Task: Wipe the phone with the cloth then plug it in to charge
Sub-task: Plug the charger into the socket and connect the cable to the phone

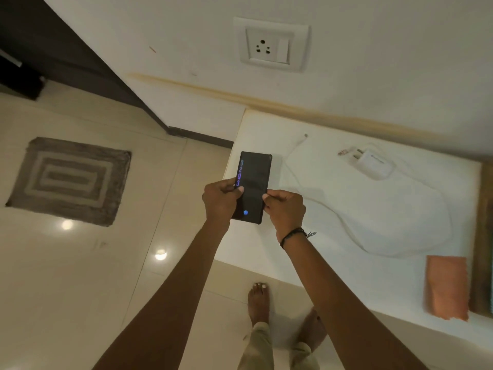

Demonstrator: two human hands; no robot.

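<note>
A black phone (pixel 254 172) with a lit clock on its screen is held over the left end of the white counter (pixel 333 204). My left hand (pixel 220 201) grips its left edge and my right hand (pixel 285 209) grips its right edge. An orange cloth (pixel 446 287) lies flat at the counter's right front. A white charger plug (pixel 373 164) rests near the wall, and its white cable (pixel 346 222) loops across the counter, with the free connector end (pixel 305 135) lying beyond the phone.
A white wall socket with a switch (pixel 270 45) sits on the wall above the counter. A grey patterned mat (pixel 70 180) lies on the tiled floor to the left. A brown-green item (pixel 484 236) lies along the counter's right edge. My bare feet (pixel 258 303) stand below.
</note>
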